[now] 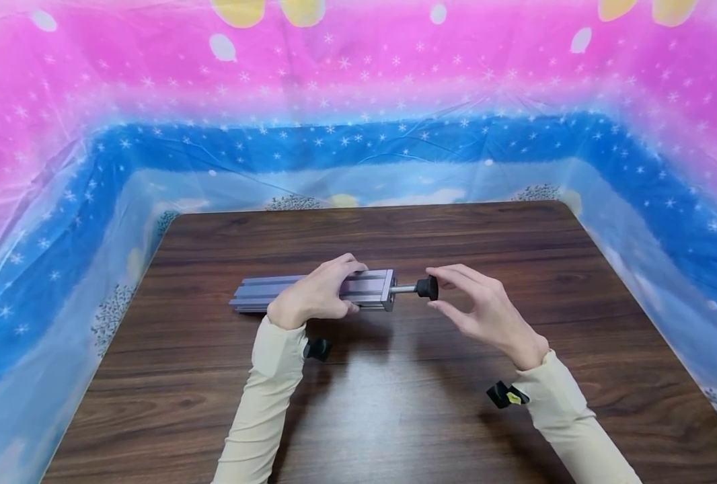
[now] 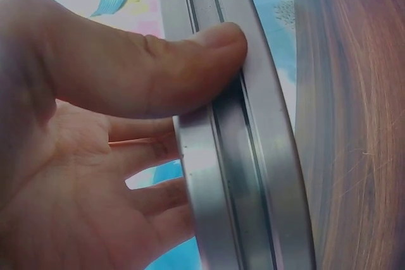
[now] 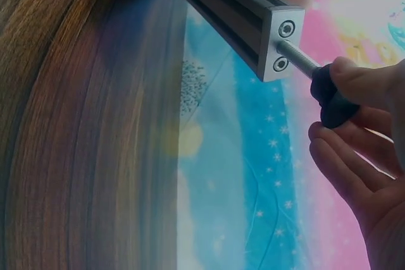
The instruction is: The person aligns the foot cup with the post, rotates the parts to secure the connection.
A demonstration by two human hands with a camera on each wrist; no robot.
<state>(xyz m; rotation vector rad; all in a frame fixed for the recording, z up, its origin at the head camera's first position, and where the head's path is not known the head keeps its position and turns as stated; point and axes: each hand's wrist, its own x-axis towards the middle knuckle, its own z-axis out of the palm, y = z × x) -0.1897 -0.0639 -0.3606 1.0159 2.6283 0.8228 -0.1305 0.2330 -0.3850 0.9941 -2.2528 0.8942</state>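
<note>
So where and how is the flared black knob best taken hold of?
Probably best pinched around its wide outer rim, from the person's right: the flared black knob faces that way, its narrower collar meeting the silver metal rod.

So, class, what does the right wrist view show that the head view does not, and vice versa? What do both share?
Only the right wrist view clearly shows the two screws in the end of the metal bar. Only the head view shows the left sleeve and the right sleeve. Both show the bar, the rod, the black knob, the left hand on the bar, the right hand at the knob, the tabletop and the patterned backdrop.
</note>
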